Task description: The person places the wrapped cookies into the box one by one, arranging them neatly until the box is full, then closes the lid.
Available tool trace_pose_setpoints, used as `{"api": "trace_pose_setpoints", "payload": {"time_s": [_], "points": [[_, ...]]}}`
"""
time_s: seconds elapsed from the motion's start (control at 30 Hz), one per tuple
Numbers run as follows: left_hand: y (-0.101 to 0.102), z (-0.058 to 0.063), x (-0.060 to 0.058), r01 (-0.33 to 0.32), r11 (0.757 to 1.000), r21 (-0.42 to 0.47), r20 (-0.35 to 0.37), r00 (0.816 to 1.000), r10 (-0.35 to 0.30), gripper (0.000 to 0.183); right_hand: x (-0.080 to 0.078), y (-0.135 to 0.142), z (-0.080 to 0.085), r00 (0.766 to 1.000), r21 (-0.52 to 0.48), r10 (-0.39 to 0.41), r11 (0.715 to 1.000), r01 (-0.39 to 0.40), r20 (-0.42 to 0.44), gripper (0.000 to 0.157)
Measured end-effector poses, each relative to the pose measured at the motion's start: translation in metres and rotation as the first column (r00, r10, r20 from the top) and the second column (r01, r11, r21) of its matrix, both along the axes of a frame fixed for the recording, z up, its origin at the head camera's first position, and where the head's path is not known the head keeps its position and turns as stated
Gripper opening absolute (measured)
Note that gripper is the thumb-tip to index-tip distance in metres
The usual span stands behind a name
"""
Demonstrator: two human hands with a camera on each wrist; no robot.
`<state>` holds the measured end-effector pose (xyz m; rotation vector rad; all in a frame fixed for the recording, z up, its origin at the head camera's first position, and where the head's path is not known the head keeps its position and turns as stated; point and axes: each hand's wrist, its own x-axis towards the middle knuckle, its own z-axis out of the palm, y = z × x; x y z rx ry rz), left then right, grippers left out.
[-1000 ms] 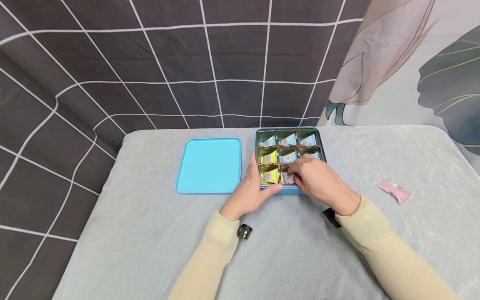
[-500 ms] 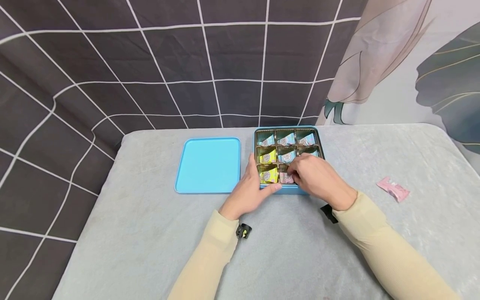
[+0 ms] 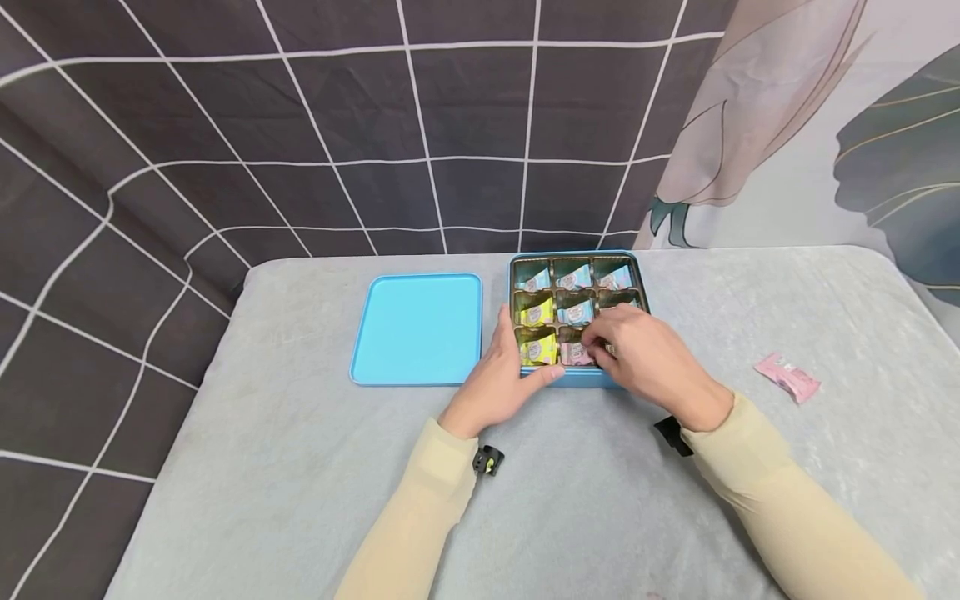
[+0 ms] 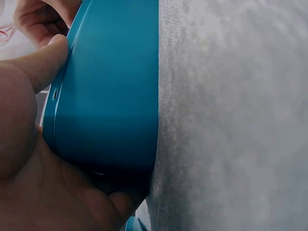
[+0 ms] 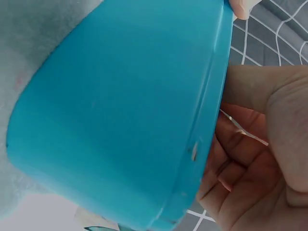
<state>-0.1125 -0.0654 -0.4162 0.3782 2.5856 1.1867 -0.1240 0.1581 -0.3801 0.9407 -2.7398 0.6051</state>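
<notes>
A light-blue tin [image 3: 579, 379] with a gold-brown divided tray [image 3: 554, 289] stands at the back of the table. Wrapped candies fill its visible compartments: blue ones [image 3: 576, 312], yellow ones [image 3: 537, 350] and a pink one [image 3: 576, 353] in the front middle. My left hand [image 3: 495, 375] rests round the front left corner, fingers along the left side and thumb on the front rim [image 4: 53, 91]. Over the front right compartment, my right hand [image 3: 652, 358] has bent fingers, with thumb and forefinger apart. Its fingertips are behind the tin's wall [image 5: 120, 106] in the right wrist view.
Left of the tin lies a blue square lid [image 3: 418, 329]. A pink wrapped candy [image 3: 787, 378] lies farther right on the grey cloth-covered table [image 3: 562, 500]. Behind the table hangs a dark curtain [image 3: 480, 108] with white grid lines.
My right hand has shifted slightly right, away from the pink candy in the front middle compartment, more of which now shows. The left hand, tin and lid have stayed put.
</notes>
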Motion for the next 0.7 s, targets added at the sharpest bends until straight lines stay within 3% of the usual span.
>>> {"api": "trace_pose_setpoints", "payload": {"time_s": [0.2,0.7], "points": [[0.001,-0.001,0.000,0.000,1.000,0.001,0.001,1.000,0.000,0.109,0.003,0.011,0.000,0.999,-0.047,-0.036,0.998,0.037,0.006,0.005],[0.001,-0.002,0.000,-0.009,1.000,-0.011,0.006,1.000,0.009,0.109,0.011,0.035,0.006,0.994,-0.070,-0.110,0.992,0.108,-0.025,0.014]]}}
